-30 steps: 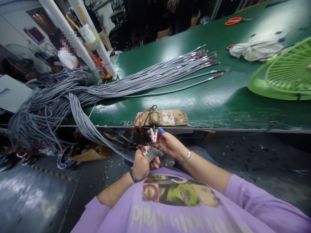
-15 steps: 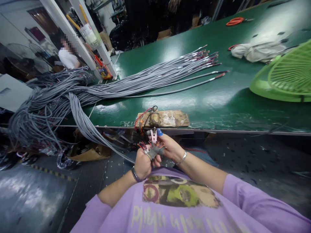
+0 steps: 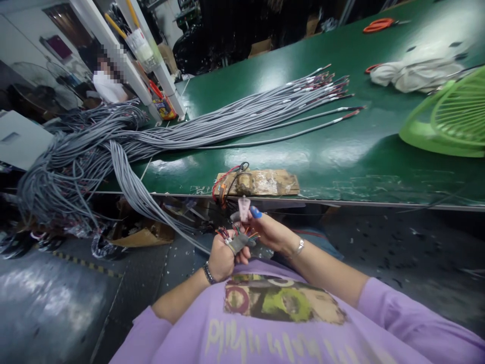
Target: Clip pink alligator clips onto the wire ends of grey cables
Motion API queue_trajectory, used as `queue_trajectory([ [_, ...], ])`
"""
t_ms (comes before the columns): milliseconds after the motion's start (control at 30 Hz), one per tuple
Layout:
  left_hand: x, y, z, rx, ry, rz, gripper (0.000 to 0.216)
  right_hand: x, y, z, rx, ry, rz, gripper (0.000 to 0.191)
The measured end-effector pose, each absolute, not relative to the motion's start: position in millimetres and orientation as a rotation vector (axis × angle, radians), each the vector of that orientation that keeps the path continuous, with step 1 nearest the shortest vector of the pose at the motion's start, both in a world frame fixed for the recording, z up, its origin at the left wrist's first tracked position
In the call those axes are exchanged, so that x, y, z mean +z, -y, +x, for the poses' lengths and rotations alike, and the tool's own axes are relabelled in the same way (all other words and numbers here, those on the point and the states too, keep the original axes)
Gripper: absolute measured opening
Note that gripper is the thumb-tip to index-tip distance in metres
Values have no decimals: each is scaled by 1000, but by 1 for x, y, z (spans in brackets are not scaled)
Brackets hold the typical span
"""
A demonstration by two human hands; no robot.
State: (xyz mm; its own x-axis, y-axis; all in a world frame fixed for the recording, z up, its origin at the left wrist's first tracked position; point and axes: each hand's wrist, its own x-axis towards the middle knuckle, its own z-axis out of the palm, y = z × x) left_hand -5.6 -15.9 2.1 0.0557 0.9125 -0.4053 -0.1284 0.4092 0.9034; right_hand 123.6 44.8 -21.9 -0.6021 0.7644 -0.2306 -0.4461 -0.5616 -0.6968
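My left hand [image 3: 222,259] is closed round the ends of several grey cables [image 3: 182,233], in front of my body below the table edge. Thin coloured wires [image 3: 224,233] fan out above its fingers. A grey cover [image 3: 238,242] lies over the thumb area; its exact shape is hard to make out. Just right of these wires, my right hand [image 3: 275,233] pinches a pale pink clip [image 3: 244,208] that points up toward the table edge. Blue wrapping [image 3: 256,212] covers one of its fingertips. The lower fingers of the right hand are partly hidden behind the wires.
A wooden block [image 3: 265,182] with red and black leads sits at the front edge of the green table [image 3: 341,167]. A long cable bundle [image 3: 227,121] spans the table. To the right lie a green fan [image 3: 450,116], white cloth [image 3: 413,76] and orange-handled scissors [image 3: 379,25].
The pink clip has turned, its broad face now showing where its two legs showed before. My right hand has shifted slightly right of the wires. The left hand keeps its hold.
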Motion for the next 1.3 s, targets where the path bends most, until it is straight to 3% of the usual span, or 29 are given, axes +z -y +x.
queue_trajectory([
  [300, 1, 19, -10, 835, -1238, 929, 48, -1, -38, 140, 2112, 1220, -846, 39],
  [567, 1, 16, -11, 847, -1239, 780, 49, -16, -28, 132, 2210, 744, -866, 32],
  [700, -1, 19, -12, 816, -1201, 766, 48, -27, -37, 137, 2074, 517, -946, 20],
  [833, -4, 21, -13, 847, -1210, 742, 49, -19, -44, 150, 2124, 514, -1000, 21],
  [933, -6, 20, -13, 883, -1218, 735, 51, -5, -38, 151, 2212, 699, -1006, 32],
  [1133, -6, 18, -12, 873, -1227, 856, 51, 1, -29, 140, 2100, 1105, -1078, 41],
  [1300, -8, 19, -12, 868, -1265, 897, 50, -6, -28, 136, 2095, 1107, -1072, 40],
])
